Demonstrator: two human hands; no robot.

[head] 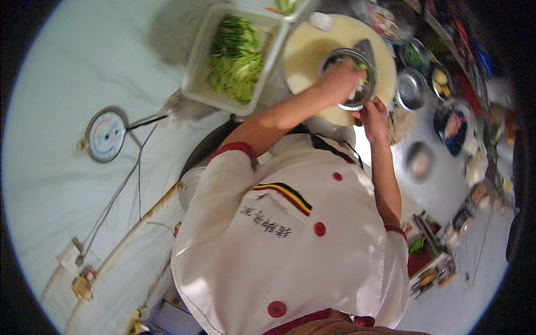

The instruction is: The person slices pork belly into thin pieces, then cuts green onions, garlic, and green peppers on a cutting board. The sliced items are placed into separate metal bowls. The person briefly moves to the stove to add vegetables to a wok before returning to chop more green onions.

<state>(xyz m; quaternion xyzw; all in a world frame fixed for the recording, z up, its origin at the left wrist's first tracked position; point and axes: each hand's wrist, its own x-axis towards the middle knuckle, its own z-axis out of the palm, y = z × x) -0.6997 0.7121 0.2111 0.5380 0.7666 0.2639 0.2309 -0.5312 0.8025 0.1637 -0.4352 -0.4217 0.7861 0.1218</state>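
Observation:
My left hand (341, 81) reaches down into a round metal bowl (370, 90). Pale green and white vegetable pieces (359, 87) show beside its fingers, and the fingertips are partly hidden. At the bowl's near right rim, my right hand (374, 119) grips the edge with bent fingers. Under the bowl is a thick round cutting board (303, 52), pale yellow. A dark grey blade (365, 49) sticks out past the bowl's far side; its other end is hidden. Left of the board, a white plastic tub (196, 79) holds leafy greens (238, 58).
A small white object (321, 21) sits on the board's far edge. To the right stand a bare metal bowl (410, 88), a bowl of chopped greens (412, 56) and a dish of yellowish pieces (441, 83). A round dial (106, 134) and cables are on the left.

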